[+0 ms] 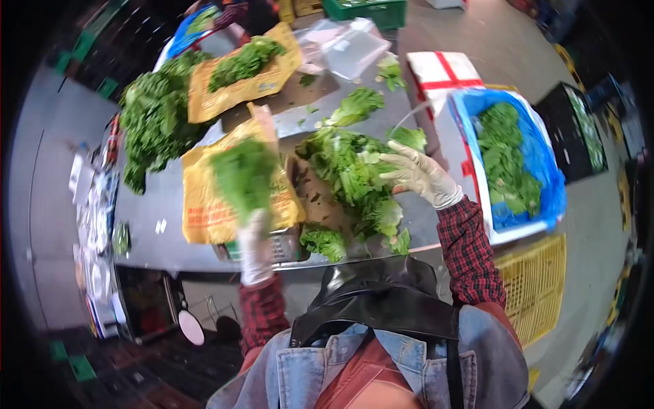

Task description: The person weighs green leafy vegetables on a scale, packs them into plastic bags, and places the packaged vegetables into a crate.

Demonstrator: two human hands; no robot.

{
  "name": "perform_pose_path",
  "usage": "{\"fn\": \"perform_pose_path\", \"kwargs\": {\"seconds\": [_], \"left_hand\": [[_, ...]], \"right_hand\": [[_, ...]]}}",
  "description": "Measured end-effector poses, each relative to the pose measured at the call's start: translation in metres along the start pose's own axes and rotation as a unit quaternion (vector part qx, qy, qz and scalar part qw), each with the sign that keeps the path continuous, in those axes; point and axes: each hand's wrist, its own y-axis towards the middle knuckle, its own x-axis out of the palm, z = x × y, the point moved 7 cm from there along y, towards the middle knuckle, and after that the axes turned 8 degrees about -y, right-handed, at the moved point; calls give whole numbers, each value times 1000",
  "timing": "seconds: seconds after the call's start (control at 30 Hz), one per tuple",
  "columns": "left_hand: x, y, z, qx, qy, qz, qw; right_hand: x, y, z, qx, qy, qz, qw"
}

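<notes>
Gloved in white, my left hand (pixel 255 249) is closed round the base of a leafy lettuce head (pixel 245 178), which is smeared by motion. That lettuce is over a yellow printed bag (pixel 204 204) lying on the metal table. My right hand (pixel 424 176), also in a white glove, has its fingers spread beside a heap of loose lettuce leaves (pixel 347 160). Whether its fingertips touch the leaves, I cannot tell. Under the yellow bag part of a scale-like device (pixel 286 245) with buttons shows at the table's front edge.
A foam box (pixel 482 225) lined with blue plastic holds greens at the right. More lettuce heads (pixel 160 112) are piled at the left, beside another yellow bag (pixel 204 95). Clear plastic bags (pixel 351 51) lie at the back. A yellow crate (pixel 538 286) stands low on the right.
</notes>
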Motion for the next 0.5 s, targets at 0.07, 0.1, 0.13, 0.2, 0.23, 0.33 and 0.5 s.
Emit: {"fn": "perform_pose_path", "kwargs": {"seconds": [0.07,0.1,0.13,0.2,0.23,0.33,0.5], "left_hand": [[-30,17,51,190,137,100,967],[-74,38,58,250,221,108,936],[-112,55,60,312,300,115,894],[-130,72,54,290,473,122,823],[-160,86,37,233,551,95,795],[-205,90,15,148,516,186,823],[-120,52,37,196,753,338,530]], "right_hand": [[-74,-39,3,-92,-33,107,989],[-114,-66,7,-93,-28,211,973],[-154,-97,11,-92,-20,311,946],[-224,-168,25,-143,-11,397,907],[-246,-203,29,-181,-2,463,868],[-258,-264,28,-187,48,539,820],[-286,-302,44,-180,58,635,749]]}}
